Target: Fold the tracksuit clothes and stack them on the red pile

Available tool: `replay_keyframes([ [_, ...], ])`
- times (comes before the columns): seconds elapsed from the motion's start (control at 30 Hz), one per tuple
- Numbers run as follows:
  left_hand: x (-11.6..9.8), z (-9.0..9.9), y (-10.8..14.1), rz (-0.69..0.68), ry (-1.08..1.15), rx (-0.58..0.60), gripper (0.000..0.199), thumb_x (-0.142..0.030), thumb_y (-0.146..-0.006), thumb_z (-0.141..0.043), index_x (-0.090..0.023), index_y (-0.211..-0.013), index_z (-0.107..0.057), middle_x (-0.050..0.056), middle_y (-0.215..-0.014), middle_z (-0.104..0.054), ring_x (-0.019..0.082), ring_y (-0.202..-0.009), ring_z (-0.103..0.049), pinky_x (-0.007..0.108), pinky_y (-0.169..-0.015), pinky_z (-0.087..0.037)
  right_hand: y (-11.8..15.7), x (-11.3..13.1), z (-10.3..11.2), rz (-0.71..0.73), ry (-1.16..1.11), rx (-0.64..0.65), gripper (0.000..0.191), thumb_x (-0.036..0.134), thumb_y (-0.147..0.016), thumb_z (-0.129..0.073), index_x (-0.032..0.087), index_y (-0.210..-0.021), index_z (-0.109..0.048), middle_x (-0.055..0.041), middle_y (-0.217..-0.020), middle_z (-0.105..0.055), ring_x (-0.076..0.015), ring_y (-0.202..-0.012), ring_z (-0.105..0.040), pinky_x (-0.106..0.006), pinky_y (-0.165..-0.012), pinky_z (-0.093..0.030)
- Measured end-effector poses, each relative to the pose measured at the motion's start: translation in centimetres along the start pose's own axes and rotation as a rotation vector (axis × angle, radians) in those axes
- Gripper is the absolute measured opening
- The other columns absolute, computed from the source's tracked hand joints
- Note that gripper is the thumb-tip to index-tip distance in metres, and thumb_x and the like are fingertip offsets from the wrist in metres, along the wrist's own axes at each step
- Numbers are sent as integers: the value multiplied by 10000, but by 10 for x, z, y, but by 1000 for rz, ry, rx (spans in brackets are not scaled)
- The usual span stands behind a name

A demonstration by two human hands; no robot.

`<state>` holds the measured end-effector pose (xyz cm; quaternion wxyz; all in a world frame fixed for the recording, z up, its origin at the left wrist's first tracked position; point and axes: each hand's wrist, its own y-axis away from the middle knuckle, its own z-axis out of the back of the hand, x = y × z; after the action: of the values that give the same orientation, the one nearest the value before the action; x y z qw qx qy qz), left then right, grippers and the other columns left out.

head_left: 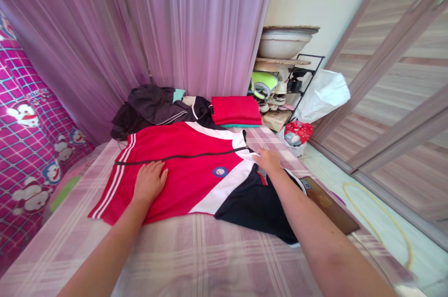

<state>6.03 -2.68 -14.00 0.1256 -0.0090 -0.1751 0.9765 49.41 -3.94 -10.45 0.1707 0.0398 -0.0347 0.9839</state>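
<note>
A red, white and black zip-up jacket [196, 166] lies spread on its front-up side across the plaid bedsheet [175, 259], its collar toward the right and its striped hem at the left. My left hand [150, 180] rests flat on the red lower part, next to the dark zipper, fingers stretched out. At the white collar, my right hand [268, 161] has its fingers closed on the edge near the zipper's top. The black sleeve nearest me lies partly under my right forearm. A round blue badge [220, 172] shows on the chest.
Behind the jacket are a dark clothes pile [150, 106] and a folded red stack [236, 110]. A tablet-like brown item [329, 206] lies at the bed's right edge. Beyond stand a shoe rack [308, 73] and a wardrobe [395, 64]. Purple curtains [196, 26] hang behind.
</note>
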Motion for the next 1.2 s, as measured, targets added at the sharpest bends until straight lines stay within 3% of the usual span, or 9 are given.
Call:
replay_keyframes([
  [0.2, -1, 1, 1, -3, -3, 14, 528, -398, -963, -302, -122, -1258, -642, 138, -1334, -644, 300, -1263, -558, 454, -1108, -360, -12, 18, 3, -47, 21, 37, 458, 223, -821, -522, 236, -1255, -669, -152, -1190, -703, -332, -1130, -632, -456, -916, -470],
  [0.33, -2, 2, 0, -5, 4, 33, 518, -396, -963, -319, -120, -1258, -644, 134, -1336, -644, 301, -1256, -563, 453, -1099, -376, -33, 30, 8, -34, -50, -11, 473, 327, -870, -500, 246, -1316, -638, -143, -1244, -683, -325, -1153, -624, -459, -952, -467],
  [0.47, -2, 2, 0, -4, 32, 24, 508, -385, -962, -337, -108, -1250, -652, 147, -1323, -649, 312, -1247, -571, 478, -1094, -387, -50, 38, 5, 7, -54, 68, 428, 459, -875, -541, 235, -1202, -705, -131, -1228, -689, -319, -1136, -631, -430, -932, -481],
  [0.57, 0, -1, 1, -5, 52, 14, 499, -390, -960, -354, -111, -1240, -658, 149, -1316, -654, 317, -1243, -576, 495, -1088, -398, -60, 41, 3, 15, -61, 149, 334, 406, -864, -575, 218, -1082, -743, -122, -1167, -710, -295, -1091, -650, -373, -882, -492],
  [0.73, 3, -9, 3, -11, 70, -47, 480, -397, -957, -375, -120, -1214, -671, 148, -1285, -672, 328, -1233, -581, 515, -1083, -401, -78, 43, 5, -2, -98, 164, 332, 368, -870, -559, 190, -1085, -739, -130, -1082, -735, -272, -1007, -678, -326, -810, -497],
  [0.9, 5, -14, 5, -30, 88, -80, 474, -405, -958, -375, -132, -1209, -670, 152, -1274, -677, 329, -1221, -590, 524, -1070, -411, -103, 52, 8, -79, -154, 43, 530, 594, -916, -426, 201, -1000, -772, -153, -1110, -729, -299, -1046, -667, -356, -834, -492],
  [1.03, 7, -15, 6, -42, 90, -90, 476, -408, -959, -377, -130, -1209, -670, 155, -1269, -679, 325, -1217, -594, 522, -1066, -418, -125, 52, -4, -121, -239, -72, 326, 419, -863, -556, 213, -986, -777, -122, -1074, -745, -278, -995, -676, -322, -785, -489],
  [1.13, 8, -17, 6, -46, 85, -90, 491, -420, -962, -367, -126, -1214, -669, 160, -1262, -681, 330, -1207, -600, 533, -1061, -422, -136, 43, -23, -88, -403, -221, 336, 355, -891, -488, 194, -1000, -763, -95, -998, -757, -249, -928, -672, -295, -744, -485],
  [1.2, 8, -17, 7, -52, 91, -90, 493, -423, -962, -365, -127, -1215, -668, 160, -1255, -685, 330, -1206, -601, 538, -1062, -421, -138, 37, -37, -58, -461, -251, 331, 343, -888, -486, 180, -962, -764, -91, -945, -760, -246, -902, -665, -297, -746, -487],
])
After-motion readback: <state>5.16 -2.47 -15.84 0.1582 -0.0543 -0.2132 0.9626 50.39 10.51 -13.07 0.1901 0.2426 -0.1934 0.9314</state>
